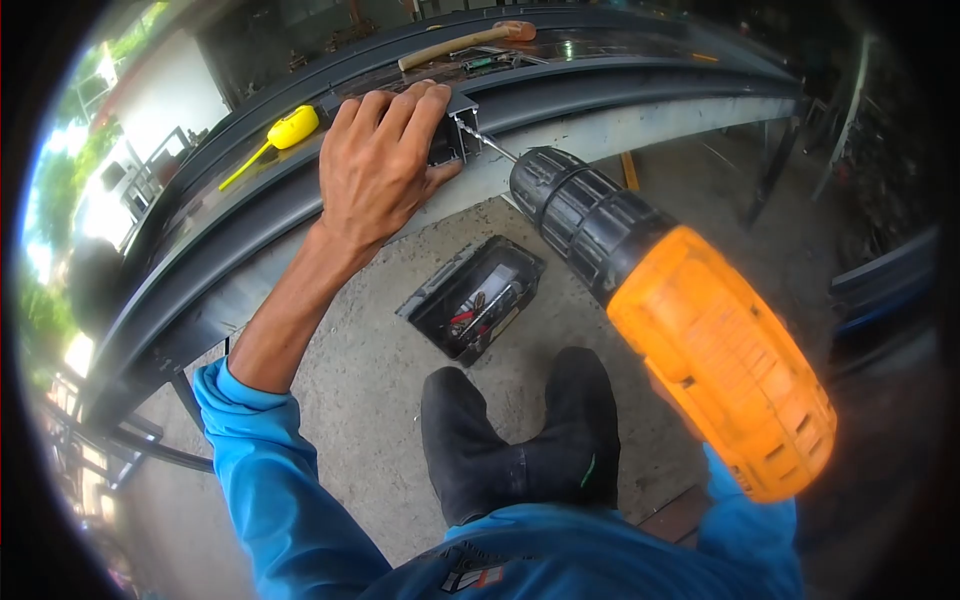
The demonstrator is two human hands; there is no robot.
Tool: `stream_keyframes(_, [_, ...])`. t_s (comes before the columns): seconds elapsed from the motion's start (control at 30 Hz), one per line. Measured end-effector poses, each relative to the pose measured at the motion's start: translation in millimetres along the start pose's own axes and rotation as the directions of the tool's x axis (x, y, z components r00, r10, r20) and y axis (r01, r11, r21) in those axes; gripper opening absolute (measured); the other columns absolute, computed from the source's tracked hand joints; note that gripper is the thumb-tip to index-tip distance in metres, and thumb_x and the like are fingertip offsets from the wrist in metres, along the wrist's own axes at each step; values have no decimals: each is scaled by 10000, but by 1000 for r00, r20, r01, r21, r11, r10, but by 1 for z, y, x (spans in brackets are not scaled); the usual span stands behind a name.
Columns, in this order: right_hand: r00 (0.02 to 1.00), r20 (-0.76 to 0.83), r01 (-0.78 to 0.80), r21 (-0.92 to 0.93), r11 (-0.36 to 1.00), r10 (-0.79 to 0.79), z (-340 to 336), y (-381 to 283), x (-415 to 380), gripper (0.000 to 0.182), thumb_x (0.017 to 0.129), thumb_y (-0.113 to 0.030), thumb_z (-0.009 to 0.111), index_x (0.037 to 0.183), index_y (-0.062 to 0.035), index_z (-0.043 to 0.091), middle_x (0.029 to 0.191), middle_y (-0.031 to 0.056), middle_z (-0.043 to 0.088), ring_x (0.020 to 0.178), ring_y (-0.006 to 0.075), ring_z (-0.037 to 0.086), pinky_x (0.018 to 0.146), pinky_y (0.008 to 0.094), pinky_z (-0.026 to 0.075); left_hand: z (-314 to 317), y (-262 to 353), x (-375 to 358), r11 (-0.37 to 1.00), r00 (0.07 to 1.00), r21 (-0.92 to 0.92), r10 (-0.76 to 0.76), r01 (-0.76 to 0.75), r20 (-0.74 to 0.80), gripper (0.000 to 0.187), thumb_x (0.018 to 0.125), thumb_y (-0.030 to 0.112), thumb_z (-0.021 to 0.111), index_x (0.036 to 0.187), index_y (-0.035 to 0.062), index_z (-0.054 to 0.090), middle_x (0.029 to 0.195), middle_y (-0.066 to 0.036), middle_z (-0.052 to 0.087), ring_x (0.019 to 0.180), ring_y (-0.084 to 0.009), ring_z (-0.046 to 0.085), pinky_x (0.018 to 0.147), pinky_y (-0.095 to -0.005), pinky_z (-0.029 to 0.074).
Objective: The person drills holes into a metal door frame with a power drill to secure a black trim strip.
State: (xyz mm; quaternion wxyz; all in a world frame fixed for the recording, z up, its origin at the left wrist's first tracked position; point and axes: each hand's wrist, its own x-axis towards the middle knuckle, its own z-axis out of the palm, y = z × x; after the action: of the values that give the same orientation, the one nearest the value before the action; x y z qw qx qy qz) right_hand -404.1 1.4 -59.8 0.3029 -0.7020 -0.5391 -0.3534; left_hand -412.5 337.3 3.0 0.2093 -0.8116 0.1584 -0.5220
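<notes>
Drilling into the small dark aluminium profile piece [455, 135] is the job in hand as I read it; that short channel-shaped section sits at the near edge of the long dark metal workbench frame [560, 85], just left of its middle as I look down.

Largest first: the bench frame carries everything and curves across the top of my view. Next is the orange and black cordless drill [660, 300], angled up from lower right, its thin silver bit [497, 148] touching the end face of the profile. My right hand [672, 398] is almost wholly hidden behind the drill body, so I cannot tell how its fingers lie. My left hand [385, 160] is laid over the profile from above, fingers together and curled on its top, thumb pressing the near side.

To do this well, I judge the bit should stay square to the face, pressure light until it bites, and my left thumb kept clear of the bit, which is just beside it. A firm downward clamp should stop the piece spinning if the bit grabs.

Smaller things: a black open plastic case [470, 298] lies on the concrete floor near my feet, a wooden-handled hammer [465, 42] rests along the far edge of the bench, and a yellow tape measure [290, 128] sits at the left part of the bench, well apart from my hand.
</notes>
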Motion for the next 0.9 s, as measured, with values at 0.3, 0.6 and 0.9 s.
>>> stream_keyframes(0.3, [984,-93,-123,258,958,151,8,-24,25,480,811,-185,788,1187,68,631,1042,198,710,915,305,731,801,364,591,-1,0,1,1000,1000,-1,6,-6,4,741,529,271,884,1174,57,588,1150,-68,661,916,-225,605,782,-350,458])
stream_keyframes(0.6, [995,-59,-68,163,984,78,-7,-32,39,542,787,-237,798,1189,84,628,936,218,705,760,288,733,657,372,586,-3,1,2,1000,1000,-6,-3,3,23,768,513,262,887,1188,53,586,1168,-79,657,918,-228,600,774,-352,453])
stream_keyframes(0.9, [997,-49,-47,126,991,54,-5,-33,47,603,790,-278,796,1237,75,600,875,191,697,708,279,721,611,361,571,-6,0,2,1000,999,14,10,-11,51,786,496,262,890,1189,51,587,1169,-81,654,919,-226,594,777,-350,444])
